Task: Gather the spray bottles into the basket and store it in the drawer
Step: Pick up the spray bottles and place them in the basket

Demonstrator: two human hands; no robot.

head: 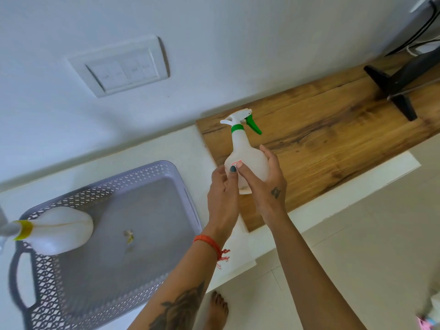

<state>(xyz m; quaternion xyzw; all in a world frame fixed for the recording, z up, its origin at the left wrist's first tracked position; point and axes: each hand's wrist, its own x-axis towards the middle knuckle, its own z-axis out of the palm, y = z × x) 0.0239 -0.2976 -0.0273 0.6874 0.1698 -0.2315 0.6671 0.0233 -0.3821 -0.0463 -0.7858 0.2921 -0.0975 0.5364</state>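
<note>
Step in hand: second bottle of the gather, by my reading. Both hands closed around one spray bottle (245, 160). Left hand (222, 194) wrapped the lower left side of the body, thumb across the front by a small red label. Right hand (266, 184) cupped the right side, fingers (269, 154) curled over the belly. Bottle stood upright over the near end of the wooden bench (333, 129); whether its base touched the wood or was lifted clear, I could not tell, as the hands hid it.

Basket (114, 210) sat to the left on the pale floor, near the bench end. One bottle with a yellow collar (62, 229) already lay on its side inside, at the left, nozzle pointing out past the rim. A small scrap (129, 236) lay on the basket floor.

Next move, as I judged it: carry the held bottle left and down, and lay it in the bare part of the basket beside the first. No drawer showed in view.

Materials: held bottle was milky translucent plastic, pear-shaped, narrow neck, green collar and green trigger under a white spray head. Basket was grey-lilac plastic, rectangular, rounded corners, lattice walls, smooth solid floor, cut-out handle at the near-left end. Bench had a warm, dark-streaked wood grain.
</note>
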